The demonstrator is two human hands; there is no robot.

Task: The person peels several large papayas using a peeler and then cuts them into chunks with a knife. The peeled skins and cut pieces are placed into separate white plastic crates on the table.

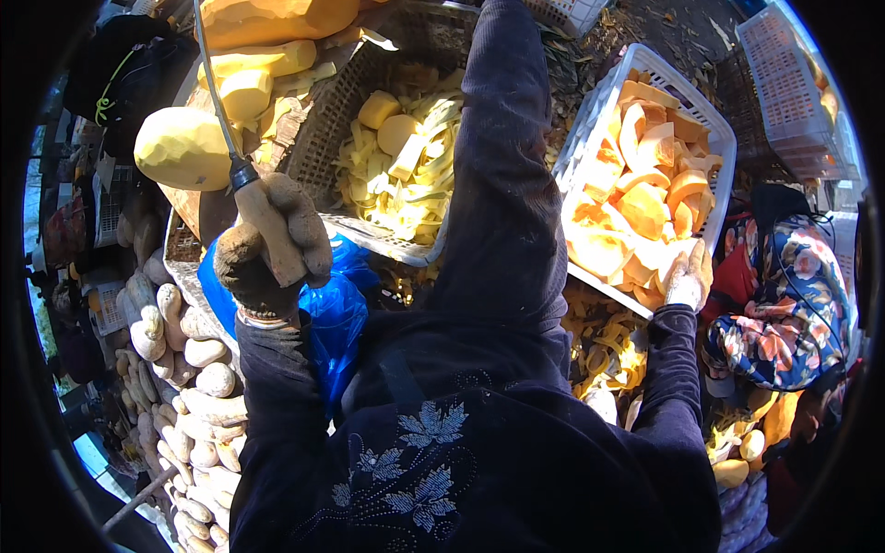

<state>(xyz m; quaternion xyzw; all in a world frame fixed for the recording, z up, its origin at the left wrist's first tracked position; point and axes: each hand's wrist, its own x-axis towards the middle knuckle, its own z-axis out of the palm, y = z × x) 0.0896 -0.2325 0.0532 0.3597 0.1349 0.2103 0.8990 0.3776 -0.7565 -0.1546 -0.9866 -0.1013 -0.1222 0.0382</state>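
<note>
Hands apart: left (pixel 274 244) fisted on wooden handle (pixel 268 224), right (pixel 689 275) gripping white basket (pixel 590 111)

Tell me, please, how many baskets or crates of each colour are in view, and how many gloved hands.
Dark woven basket of pale peelings: 1
White crates: 2, one with orange squash pieces, one at the upper right
Gloved hands: 2, left hand, right hand
Total: 5
</note>
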